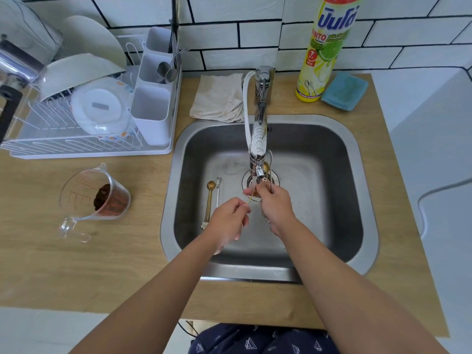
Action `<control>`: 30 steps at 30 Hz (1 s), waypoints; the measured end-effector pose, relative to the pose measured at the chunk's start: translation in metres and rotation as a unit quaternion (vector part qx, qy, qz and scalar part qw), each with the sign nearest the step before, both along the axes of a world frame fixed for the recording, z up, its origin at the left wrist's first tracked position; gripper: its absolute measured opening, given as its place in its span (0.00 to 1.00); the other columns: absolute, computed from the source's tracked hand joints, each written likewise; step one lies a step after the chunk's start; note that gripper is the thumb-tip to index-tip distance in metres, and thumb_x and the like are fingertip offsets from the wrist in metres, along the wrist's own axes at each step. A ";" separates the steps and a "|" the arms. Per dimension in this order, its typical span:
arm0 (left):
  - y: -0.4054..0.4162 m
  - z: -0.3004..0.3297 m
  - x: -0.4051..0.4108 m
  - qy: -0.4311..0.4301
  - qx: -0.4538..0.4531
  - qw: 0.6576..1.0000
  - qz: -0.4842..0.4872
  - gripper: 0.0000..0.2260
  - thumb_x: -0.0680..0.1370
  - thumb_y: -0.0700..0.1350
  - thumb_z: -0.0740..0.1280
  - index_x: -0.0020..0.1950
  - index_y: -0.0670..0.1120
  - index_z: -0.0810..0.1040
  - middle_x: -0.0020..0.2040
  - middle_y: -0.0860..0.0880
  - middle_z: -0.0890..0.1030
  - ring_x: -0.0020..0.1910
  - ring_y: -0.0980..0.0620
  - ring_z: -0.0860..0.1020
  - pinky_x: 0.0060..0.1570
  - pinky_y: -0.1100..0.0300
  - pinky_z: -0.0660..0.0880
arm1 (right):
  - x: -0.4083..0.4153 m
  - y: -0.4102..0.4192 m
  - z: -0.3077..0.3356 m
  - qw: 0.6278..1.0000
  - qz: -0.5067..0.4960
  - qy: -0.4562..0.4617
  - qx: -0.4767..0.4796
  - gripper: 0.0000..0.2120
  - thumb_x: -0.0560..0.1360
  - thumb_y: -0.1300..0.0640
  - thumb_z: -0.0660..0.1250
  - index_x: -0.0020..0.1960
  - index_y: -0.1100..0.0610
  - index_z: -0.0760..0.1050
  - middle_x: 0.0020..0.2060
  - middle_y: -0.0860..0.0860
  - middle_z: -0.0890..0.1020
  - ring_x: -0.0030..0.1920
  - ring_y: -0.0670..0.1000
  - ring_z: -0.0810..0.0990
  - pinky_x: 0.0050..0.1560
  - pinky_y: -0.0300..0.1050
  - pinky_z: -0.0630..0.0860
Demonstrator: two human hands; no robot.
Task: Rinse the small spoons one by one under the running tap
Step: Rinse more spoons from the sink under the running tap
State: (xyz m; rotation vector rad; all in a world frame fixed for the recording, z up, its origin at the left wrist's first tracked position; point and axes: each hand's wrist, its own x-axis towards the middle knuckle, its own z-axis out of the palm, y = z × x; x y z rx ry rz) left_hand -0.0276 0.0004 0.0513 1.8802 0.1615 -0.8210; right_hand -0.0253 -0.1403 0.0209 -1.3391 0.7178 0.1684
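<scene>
While my left hand point(229, 218) pinches the thin gold handle of a small spoon point(251, 198), my right hand point(274, 203) curls round its bowl end under the tap point(259, 146), so the water can reach the part that gets dirty. That hand also holds a couple more spoons point(268, 172) upright, their bowls poking up at one o'clock of the spout; I judge these are kept together out of the way. Two more spoons, one gold point(210, 200) and one silver point(217, 190), lie side by side on the sink point(332, 200) floor at nine o'clock of the drain, apart from my hands, probably waiting their turn. A measuring jug point(95, 198) lies tipped on the worktop point(102, 264) at nine o'clock of the sink.
</scene>
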 end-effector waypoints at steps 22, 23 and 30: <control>0.018 0.002 0.008 0.186 -0.171 0.965 0.065 0.13 0.85 0.49 0.57 0.46 0.45 0.74 0.32 0.46 0.76 0.18 0.56 0.60 0.19 0.65 0.54 | 0.000 -0.007 0.000 0.998 0.033 0.015 0.054 0.12 0.78 0.54 0.74 0.56 0.61 0.83 0.30 0.43 0.84 0.21 0.43 0.60 0.22 0.36 0.60; 0.018 0.003 0.008 0.195 -0.177 0.962 0.071 0.13 0.85 0.48 0.58 0.45 0.45 0.74 0.32 0.46 0.76 0.18 0.56 0.60 0.19 0.66 0.53 | 0.001 -0.006 0.001 0.998 0.031 0.011 0.060 0.11 0.80 0.53 0.71 0.54 0.61 0.84 0.33 0.43 0.86 0.21 0.44 0.59 0.21 0.36 0.60; 0.022 0.003 0.010 0.219 -0.187 0.954 0.079 0.14 0.85 0.48 0.59 0.42 0.46 0.74 0.30 0.46 0.74 0.18 0.56 0.59 0.21 0.65 0.50 | -0.003 -0.009 0.002 0.995 0.071 -0.013 0.074 0.08 0.79 0.53 0.73 0.42 0.49 0.87 0.48 0.55 0.89 0.23 0.44 0.61 0.23 0.38 0.59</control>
